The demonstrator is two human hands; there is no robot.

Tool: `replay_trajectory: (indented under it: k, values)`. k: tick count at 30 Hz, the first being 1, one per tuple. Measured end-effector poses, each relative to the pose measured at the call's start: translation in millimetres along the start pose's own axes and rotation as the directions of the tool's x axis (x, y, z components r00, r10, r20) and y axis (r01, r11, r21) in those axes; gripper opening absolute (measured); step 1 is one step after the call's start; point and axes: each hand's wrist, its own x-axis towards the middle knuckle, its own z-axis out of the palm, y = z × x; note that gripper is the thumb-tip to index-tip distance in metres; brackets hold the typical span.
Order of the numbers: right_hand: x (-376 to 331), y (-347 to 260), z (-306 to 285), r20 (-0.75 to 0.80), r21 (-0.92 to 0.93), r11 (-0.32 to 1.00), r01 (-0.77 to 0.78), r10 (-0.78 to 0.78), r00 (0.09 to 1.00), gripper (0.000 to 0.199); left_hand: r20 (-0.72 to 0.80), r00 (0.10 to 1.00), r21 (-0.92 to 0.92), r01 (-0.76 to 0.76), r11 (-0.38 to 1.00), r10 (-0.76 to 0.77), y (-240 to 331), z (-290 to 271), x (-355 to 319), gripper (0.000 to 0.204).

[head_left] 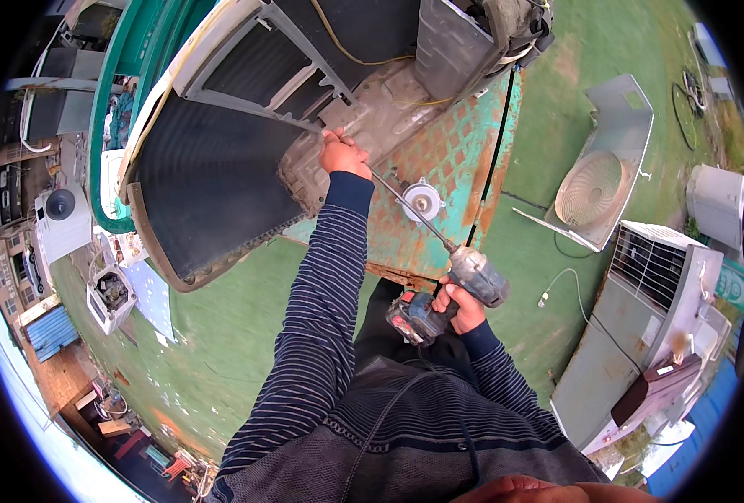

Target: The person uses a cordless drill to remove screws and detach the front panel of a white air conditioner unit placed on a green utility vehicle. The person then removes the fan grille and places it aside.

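My right hand (462, 306) is wrapped round the handle of a cordless impact driver (478, 275) with a red-and-black battery. From its chuck a long thin driver bit (410, 207) runs up and left toward my left hand (343, 156), which hides the tip. That hand is closed at the lower end of a grey metal bracket (292, 117); whether it pinches the bracket, the bit or a small part is hidden. The bracket crosses an opened air-conditioner unit with a dirty metal base (389, 105) and a dark finned coil (221, 163). Right of the bit lies a round silver motor (422, 203).
The unit rests on a rusty green metal tabletop (464, 159). On the green ground to the right lie a casing panel with a round grille (594, 189) and a grey unit (615, 335) with a cable. A white washing machine (64, 220) stands at the left.
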Motion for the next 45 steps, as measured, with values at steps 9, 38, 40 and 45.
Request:
replay_trajectory:
  k: [9,38,40,45]
  values:
    - [17,-20,15,0.003,0.154,0.985,-0.075,0.075,0.997,0.024,0.266,0.914,-0.309,0.382,0.871,-0.306,-6,0,41,0.025]
    - [53,1,55,0.066,0.341,0.927,-0.159,0.145,0.987,0.021,0.276,0.952,-0.1,0.167,0.981,-0.134,10,33,54,0.021]
    - [53,3,55,0.062,0.34,0.927,-0.159,0.147,0.987,0.021,0.271,0.954,-0.086,0.16,0.983,-0.132,9,31,57,0.021]
    - [51,4,57,0.047,0.344,0.924,-0.165,0.159,0.986,0.021,0.288,0.948,-0.044,0.153,0.987,-0.134,10,27,63,0.024]
